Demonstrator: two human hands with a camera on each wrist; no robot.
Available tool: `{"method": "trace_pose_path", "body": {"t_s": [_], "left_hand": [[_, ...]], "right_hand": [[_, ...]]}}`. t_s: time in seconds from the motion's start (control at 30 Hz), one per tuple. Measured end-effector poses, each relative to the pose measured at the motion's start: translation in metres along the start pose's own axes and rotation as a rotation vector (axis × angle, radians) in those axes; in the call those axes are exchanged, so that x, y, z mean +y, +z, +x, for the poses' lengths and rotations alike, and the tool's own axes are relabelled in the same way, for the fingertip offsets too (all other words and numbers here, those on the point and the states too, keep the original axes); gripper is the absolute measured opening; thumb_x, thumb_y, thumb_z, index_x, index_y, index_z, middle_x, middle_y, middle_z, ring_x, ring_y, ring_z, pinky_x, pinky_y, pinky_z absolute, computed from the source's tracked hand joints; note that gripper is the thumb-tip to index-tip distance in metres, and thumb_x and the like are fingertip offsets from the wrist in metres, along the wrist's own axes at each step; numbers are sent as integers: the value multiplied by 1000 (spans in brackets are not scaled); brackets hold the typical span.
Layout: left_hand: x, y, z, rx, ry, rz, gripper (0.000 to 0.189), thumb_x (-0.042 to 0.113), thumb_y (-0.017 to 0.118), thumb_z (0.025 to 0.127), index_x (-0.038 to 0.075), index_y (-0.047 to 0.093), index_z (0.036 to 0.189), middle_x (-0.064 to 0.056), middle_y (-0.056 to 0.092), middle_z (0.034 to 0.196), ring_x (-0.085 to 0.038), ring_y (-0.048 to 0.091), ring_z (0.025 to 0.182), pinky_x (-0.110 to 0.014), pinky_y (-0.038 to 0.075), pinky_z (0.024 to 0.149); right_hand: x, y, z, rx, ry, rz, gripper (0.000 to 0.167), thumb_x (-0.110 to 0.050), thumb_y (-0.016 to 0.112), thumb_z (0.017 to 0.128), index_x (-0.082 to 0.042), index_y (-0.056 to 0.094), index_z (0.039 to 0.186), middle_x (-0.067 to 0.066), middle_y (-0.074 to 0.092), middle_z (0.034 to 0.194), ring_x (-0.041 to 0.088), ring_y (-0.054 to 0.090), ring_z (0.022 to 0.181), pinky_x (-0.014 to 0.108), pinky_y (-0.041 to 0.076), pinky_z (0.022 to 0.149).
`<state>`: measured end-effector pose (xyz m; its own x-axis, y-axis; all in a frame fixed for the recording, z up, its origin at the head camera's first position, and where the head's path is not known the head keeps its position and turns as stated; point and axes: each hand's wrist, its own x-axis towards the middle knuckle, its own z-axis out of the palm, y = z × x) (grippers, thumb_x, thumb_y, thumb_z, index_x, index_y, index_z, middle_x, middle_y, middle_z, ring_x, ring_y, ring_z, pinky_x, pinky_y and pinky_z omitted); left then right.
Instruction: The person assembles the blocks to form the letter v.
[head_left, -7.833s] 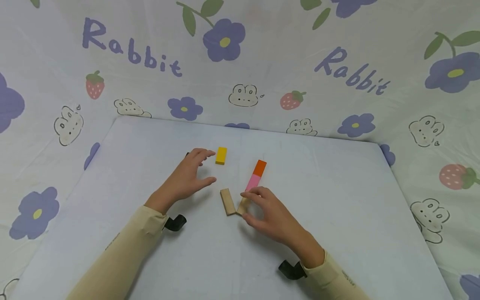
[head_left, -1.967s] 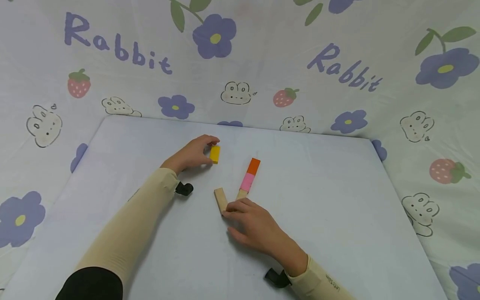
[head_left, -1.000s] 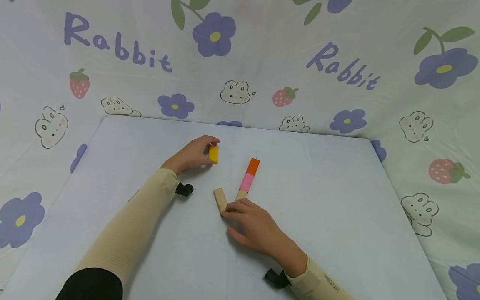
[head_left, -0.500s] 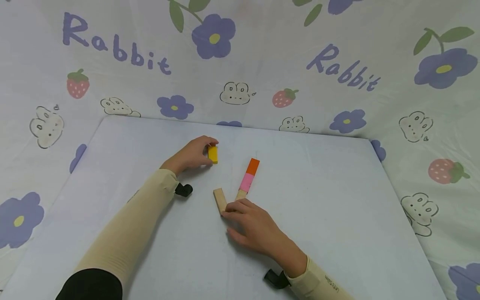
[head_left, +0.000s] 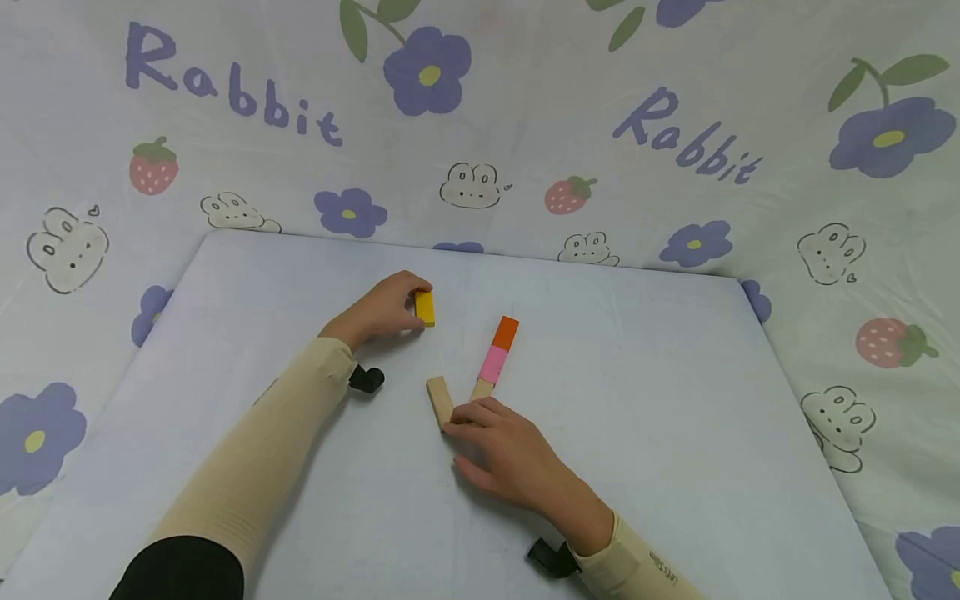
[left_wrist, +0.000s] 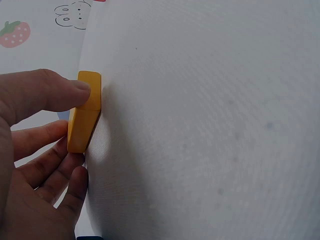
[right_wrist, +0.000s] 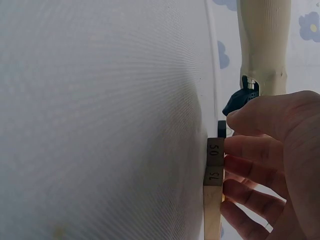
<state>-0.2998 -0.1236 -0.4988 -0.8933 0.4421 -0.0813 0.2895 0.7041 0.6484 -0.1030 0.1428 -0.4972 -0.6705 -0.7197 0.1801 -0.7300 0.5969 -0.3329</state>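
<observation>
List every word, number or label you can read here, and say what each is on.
"Rabbit": upper left of the patterned backdrop, head view.
"Rabbit": again, upper right of that backdrop.
"50" or "05": sideways on one wooden block, right wrist view.
Perhaps "75": sideways on the other wooden block; too unclear to be sure.
Right sleeve and left sleeve: dark print, too small to read.

tabletop [head_left: 645, 400]: white | yellow block [head_left: 425, 309], nearest tabletop's far edge: solid | orange-red block [head_left: 506, 332], pink block [head_left: 492, 364]: solid | two wooden blocks [head_left: 439, 402]: pale tan, dark characters on ends | sleeves [head_left: 247, 442]: beige | backdrop [head_left: 510, 100], beyond far edge: white, purple yellow-centred flowers, red strawberries, black-outlined rabbits, purple lettering
</observation>
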Motion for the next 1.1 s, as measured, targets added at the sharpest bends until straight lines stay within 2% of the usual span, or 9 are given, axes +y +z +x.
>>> {"method": "trace_pose_path", "body": {"t_s": [0.77,1.1], "left_hand": [[-1,-3,-2,-13,-41,-22,66,12,83,91,-1,57,151,-19,52,153,-34,49,139,-46,34,124],[0,-5,-5,-15,-36,-28,66,14,84,90,0,58,149,-18,53,151,-33,51,137,-46,35,123]], "right_hand": [[-2,-2,1,-14,18,11,39,-22,82,97,-11,78,134,-2,67,130,15,57,127,36,52,106],[-2,-3,1,-19,23,12,39,-23,81,97,-12,78,134,-2,67,131,15,57,127,36,53,106]]}}
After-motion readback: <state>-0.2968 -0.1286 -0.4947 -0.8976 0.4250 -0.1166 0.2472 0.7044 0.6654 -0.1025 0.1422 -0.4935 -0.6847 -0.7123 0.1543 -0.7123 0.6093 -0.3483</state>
